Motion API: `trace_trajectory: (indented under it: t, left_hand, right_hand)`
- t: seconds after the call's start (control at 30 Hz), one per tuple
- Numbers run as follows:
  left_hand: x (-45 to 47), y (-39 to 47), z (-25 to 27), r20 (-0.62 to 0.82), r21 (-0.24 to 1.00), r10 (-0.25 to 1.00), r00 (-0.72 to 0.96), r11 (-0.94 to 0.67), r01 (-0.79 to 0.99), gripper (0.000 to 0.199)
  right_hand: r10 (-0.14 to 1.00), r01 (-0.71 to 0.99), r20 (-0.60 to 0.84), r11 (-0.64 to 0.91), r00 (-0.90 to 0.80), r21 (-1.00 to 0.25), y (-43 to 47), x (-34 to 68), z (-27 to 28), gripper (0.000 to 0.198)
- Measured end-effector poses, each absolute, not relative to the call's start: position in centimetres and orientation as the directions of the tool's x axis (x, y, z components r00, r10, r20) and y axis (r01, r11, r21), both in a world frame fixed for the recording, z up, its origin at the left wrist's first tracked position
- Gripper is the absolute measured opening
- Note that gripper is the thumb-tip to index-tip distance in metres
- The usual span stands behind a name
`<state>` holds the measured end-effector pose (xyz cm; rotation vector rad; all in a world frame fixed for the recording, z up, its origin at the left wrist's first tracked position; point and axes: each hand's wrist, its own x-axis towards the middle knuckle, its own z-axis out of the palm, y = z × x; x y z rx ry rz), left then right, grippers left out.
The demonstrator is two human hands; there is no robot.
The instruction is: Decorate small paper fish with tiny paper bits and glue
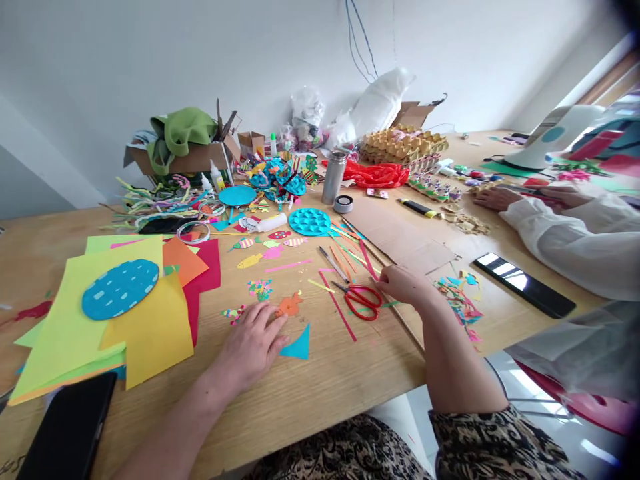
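My left hand (255, 343) lies on the table with its fingers stretched out and holds nothing. Its fingertips are at the edge of an orange paper fish (290, 305), and a blue paper triangle (299, 343) lies beside the thumb. Farther right, my right hand (406, 285) is closed, fingertips pinched at the near end of a red paper strip (369, 260). Red-handled scissors (363, 302) lie just left of that hand. A grey pen (334, 264) and several thin paper strips are scattered beyond the scissors. Several finished paper fish (250, 261) lie farther back.
Coloured paper sheets (55, 320) and a blue dotted oval (120, 290) cover the left side. Beyond the hands stand a steel flask (334, 179) and a blue scalloped disc (309, 222). At right are cardboard (395, 233), paper scraps (457, 303), a phone (525, 285) and another person's sleeves (575, 233).
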<state>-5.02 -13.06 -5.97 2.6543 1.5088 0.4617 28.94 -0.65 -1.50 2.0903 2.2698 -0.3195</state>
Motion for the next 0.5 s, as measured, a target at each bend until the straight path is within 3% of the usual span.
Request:
trace_trajectory:
  t: [0.2,0.3,0.4,0.5]
  left_hand:
    - [-5.0,-13.0,-5.7,0.253,0.203,0.841,0.478,-0.529,0.824,0.034]
    - [-5.0,-13.0,-5.7,0.265,0.204,0.839,0.475,-0.531,0.823,0.034]
    - [-5.0,-13.1,-5.6,0.251,0.210,0.847,0.469,-0.521,0.828,0.036]
    - [-4.9,-13.2,-5.5,0.233,0.212,0.851,0.470,-0.516,0.830,0.036]
  right_hand:
    - [0.988,0.993,-0.147,0.025,-0.042,-0.116,-0.4,28.9,-1.4,0.023]
    - [0.998,0.988,0.015,-0.065,0.068,-0.141,-0.5,29.4,-0.3,0.022]
    - [0.911,0.911,0.295,-0.166,0.288,-0.377,-1.0,29.9,0.9,0.015]
    - [0.785,0.770,0.449,-0.054,0.426,-0.636,-1.3,30.3,2.0,0.012]
